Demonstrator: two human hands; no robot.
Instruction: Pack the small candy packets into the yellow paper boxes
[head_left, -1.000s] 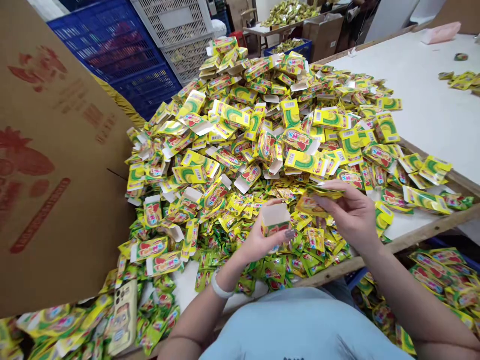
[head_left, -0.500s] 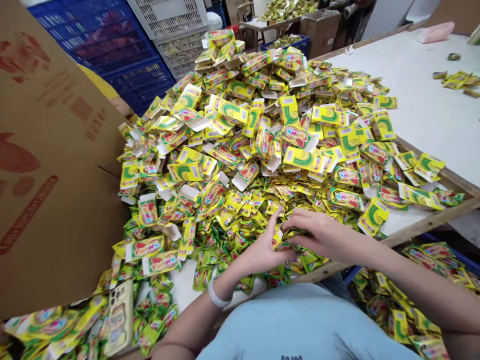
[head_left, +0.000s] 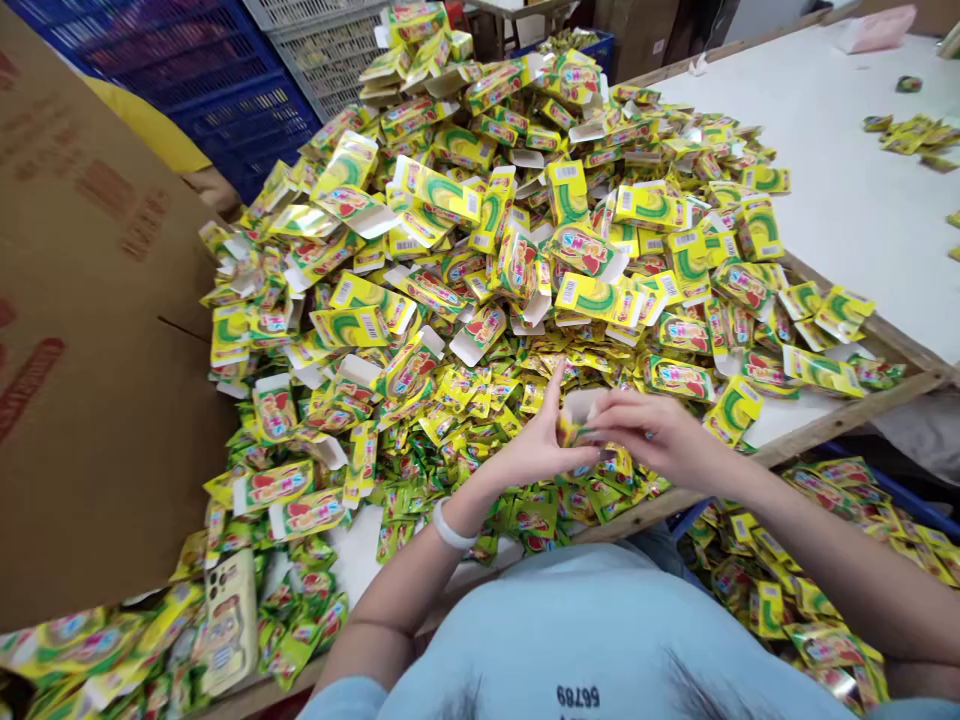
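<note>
A small yellow box with a raised white flap (head_left: 581, 406) is between my hands, at the front of the heap. My left hand (head_left: 536, 445) holds it from the left, thumb below and index finger stretched up. From the right, my right hand (head_left: 649, 435) has its fingers pinched together at the box's open end; whether a packet is between them is hidden. Behind them rises a large pile of yellow fruit-print boxes (head_left: 442, 190), many with white flaps open. Small yellow and green packets (head_left: 450, 450) lie under and in front of my hands.
A tall cardboard carton (head_left: 97, 350) stands at the left. A phone (head_left: 230, 620) lies near the front left edge. Below the wooden table edge (head_left: 847, 420), a blue crate holds more filled wrappers and boxes. Blue crates (head_left: 240, 110) are stacked behind, near a person's yellow sleeve (head_left: 150, 125).
The view has shifted, and the pile sits slightly higher and further left. The box between my hands now shows a raised white flap. More of the yellow sleeve shows behind the carton.
</note>
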